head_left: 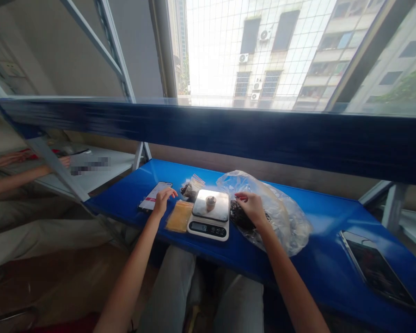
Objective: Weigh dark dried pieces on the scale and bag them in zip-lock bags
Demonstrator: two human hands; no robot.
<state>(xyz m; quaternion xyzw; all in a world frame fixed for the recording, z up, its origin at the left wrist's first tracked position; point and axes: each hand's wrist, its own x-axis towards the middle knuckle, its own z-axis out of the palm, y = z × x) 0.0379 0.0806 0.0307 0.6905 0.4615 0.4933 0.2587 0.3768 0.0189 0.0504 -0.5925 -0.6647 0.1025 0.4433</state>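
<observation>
A small digital kitchen scale (210, 213) sits on the blue shelf (319, 259) in front of me, with a little brown cup (211, 202) on its steel plate. My left hand (162, 200) rests with fingers curled down by a phone with a red and white screen (154, 196), beside a stack of yellow-orange packets (179, 216). My right hand (251, 206) is closed in a pinch on a small red thing I cannot make out, at the mouth of a large clear plastic bag (280, 212) holding dark pieces.
A small clear pouch (193, 186) with dark contents lies behind the scale. A dark phone (376, 268) lies at the right of the shelf. A blue beam (229, 132) crosses overhead. Another person's arms (17, 171) work at a white table on the left.
</observation>
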